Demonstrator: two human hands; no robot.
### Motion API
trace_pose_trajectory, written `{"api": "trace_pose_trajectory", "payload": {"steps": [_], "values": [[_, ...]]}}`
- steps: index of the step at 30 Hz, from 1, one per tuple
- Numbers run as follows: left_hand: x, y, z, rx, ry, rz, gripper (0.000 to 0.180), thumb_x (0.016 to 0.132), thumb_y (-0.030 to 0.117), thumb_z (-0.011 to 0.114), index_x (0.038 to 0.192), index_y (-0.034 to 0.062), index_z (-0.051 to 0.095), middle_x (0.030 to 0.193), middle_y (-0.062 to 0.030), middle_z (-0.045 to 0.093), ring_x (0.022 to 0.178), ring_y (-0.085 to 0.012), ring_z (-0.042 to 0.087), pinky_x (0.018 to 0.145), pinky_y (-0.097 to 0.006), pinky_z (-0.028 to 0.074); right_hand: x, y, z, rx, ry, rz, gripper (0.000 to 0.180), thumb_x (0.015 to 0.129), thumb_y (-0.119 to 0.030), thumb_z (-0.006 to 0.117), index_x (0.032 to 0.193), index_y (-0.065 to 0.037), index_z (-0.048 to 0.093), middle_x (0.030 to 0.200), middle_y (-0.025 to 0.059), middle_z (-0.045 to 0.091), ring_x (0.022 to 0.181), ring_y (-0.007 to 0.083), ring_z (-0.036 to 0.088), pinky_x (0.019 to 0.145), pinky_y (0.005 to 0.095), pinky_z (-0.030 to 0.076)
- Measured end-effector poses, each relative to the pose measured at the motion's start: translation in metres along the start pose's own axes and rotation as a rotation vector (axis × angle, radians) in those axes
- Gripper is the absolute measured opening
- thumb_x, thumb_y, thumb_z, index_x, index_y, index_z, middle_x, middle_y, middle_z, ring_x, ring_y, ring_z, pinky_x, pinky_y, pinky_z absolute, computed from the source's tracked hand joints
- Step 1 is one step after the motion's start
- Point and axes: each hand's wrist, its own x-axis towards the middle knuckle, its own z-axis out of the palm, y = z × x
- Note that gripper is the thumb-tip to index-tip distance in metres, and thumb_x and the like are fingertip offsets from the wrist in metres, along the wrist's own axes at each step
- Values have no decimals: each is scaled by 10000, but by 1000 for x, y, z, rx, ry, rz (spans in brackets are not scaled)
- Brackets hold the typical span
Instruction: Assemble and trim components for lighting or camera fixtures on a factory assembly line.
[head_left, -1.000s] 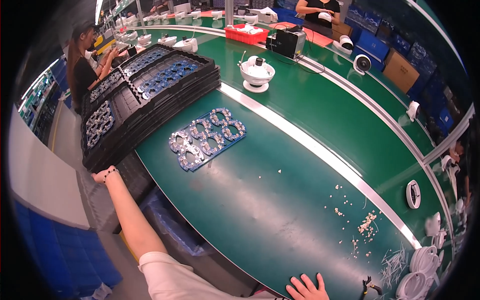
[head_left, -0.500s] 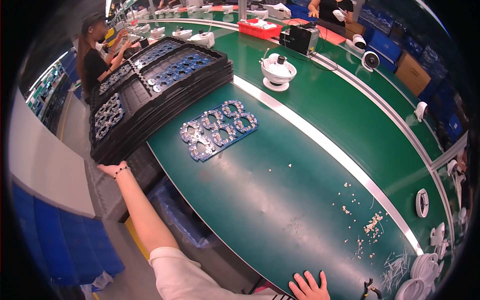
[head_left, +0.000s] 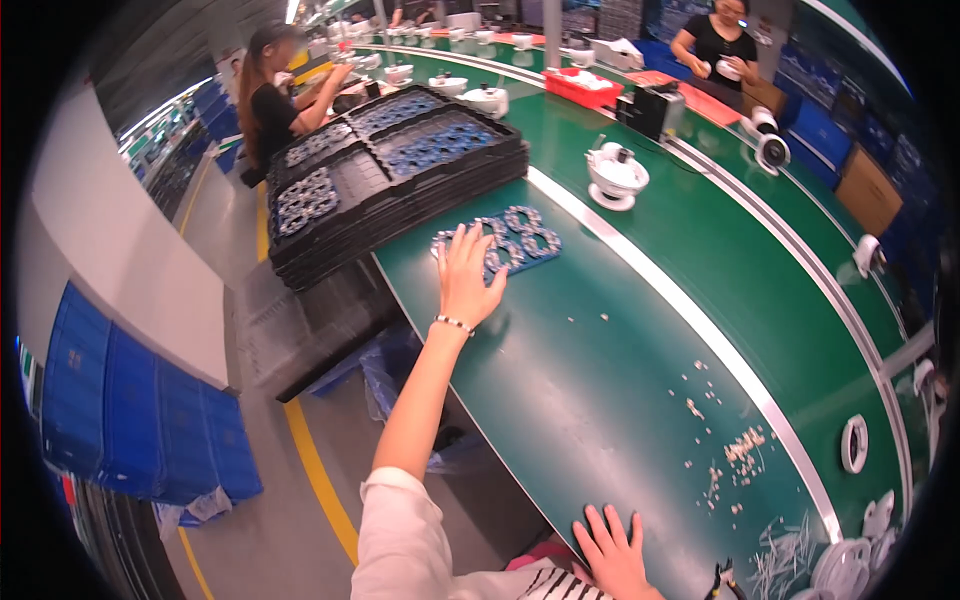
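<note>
My left hand [head_left: 467, 285], with a beaded bracelet at its wrist, reaches over the near-left part of a blue circuit board panel [head_left: 535, 237] on the green tabletop [head_left: 560, 400]. Its fingers are spread, their tips over the board; I cannot tell how firmly they touch it. The panel carries several ring-shaped boards, partly hidden under the hand. At the lower edge my right hand [head_left: 612, 545] lies on the table edge, fingers apart, holding nothing. Beyond the panel, to the left, stands a stack of black trays [head_left: 400, 215], the top one holding more blue boards.
Small pale connectors [head_left: 743, 452], cut white strips [head_left: 782, 562] and dark pliers [head_left: 722, 582] lie at the right. A metal strip [head_left: 680, 315] borders the green conveyor, which carries a white camera housing [head_left: 615, 177]. A red bin [head_left: 582, 88] and co-workers are farther off.
My left hand has moved from under the near corner of the tray stack, rightward onto the circuit board panel. The view has turned somewhat left. My right hand stays on the table edge.
</note>
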Motion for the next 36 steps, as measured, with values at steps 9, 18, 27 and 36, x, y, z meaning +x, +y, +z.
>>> {"api": "trace_pose_trajectory", "payload": {"steps": [9,18,27,36], "values": [[-3,11,56,243,-377,-250,530,794,467,497,1198,125,495,1384,-141,292,1251,-384,270,965,-530,265,-43,7,-1,360,366,-49,349,709,-174,674,1034,-82,583,1219,71,486,1154,303,421,950,473,357],[-127,143,-22,130,-216,-26,327,747,209,598,1052,93,578,1205,-160,456,1083,-346,430,815,-475,378,-86,14,-21,383,638,134,303,650,-93,667,947,-61,613,1121,87,559,1075,311,489,905,458,388],[-166,224,-12,14,-210,-76,256,735,220,637,975,141,599,1221,-133,458,1079,-298,443,806,-418,386,-152,39,-14,363,649,73,285,703,-36,624,985,-25,590,1099,154,557,1055,376,480,915,439,370],[-94,118,43,225,-128,-106,254,755,235,599,983,124,612,1193,-94,487,1092,-274,446,830,-510,361,-158,57,0,420,686,101,266,627,-90,668,889,-51,634,1064,98,587,1066,336,490,920,467,366]]}}
